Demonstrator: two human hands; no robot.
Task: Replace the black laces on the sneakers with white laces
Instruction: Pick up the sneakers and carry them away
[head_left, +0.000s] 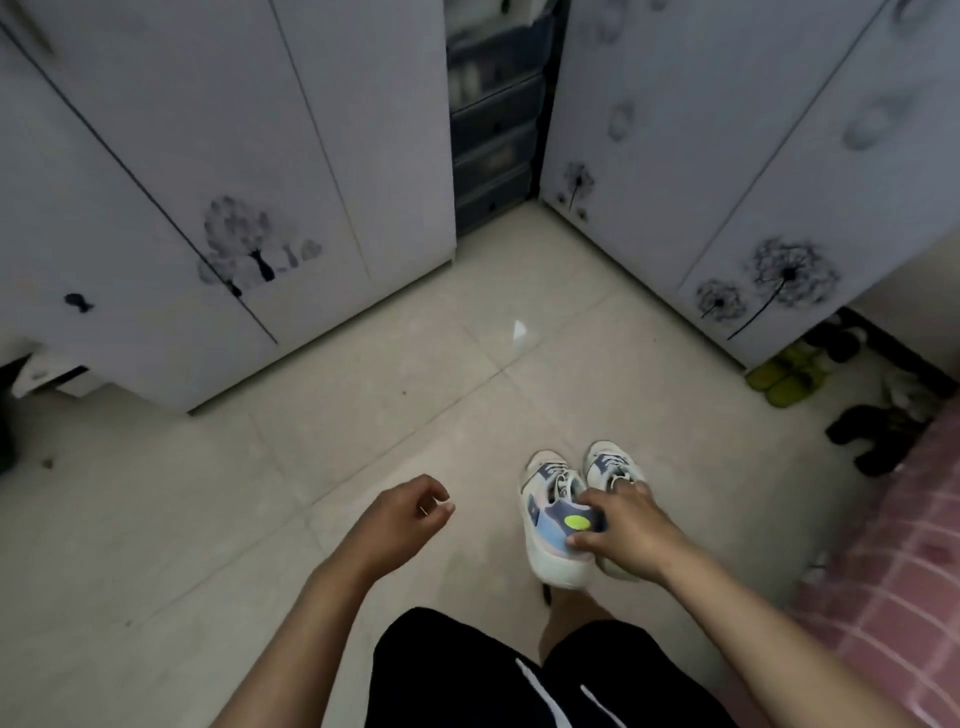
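Note:
A pair of white sneakers with blue panels hangs above the tiled floor, toes pointing away from me. My right hand (626, 530) grips both at the heels, fingers curled into the left sneaker (545, 514) and the right sneaker (605, 462). A lime-green spot marks the left sneaker's heel. Dark laces show faintly on both; no white laces are in view. My left hand (410, 512) hovers to the left of the sneakers, fingers loosely curled, holding nothing.
White wardrobes with dandelion prints (769, 280) stand ahead on both sides, a dark drawer unit (493, 135) between them. Green slippers (784, 374) and black shoes (872, 436) lie at the right by a pink checked bed cover (893, 587). My legs in black shorts are below.

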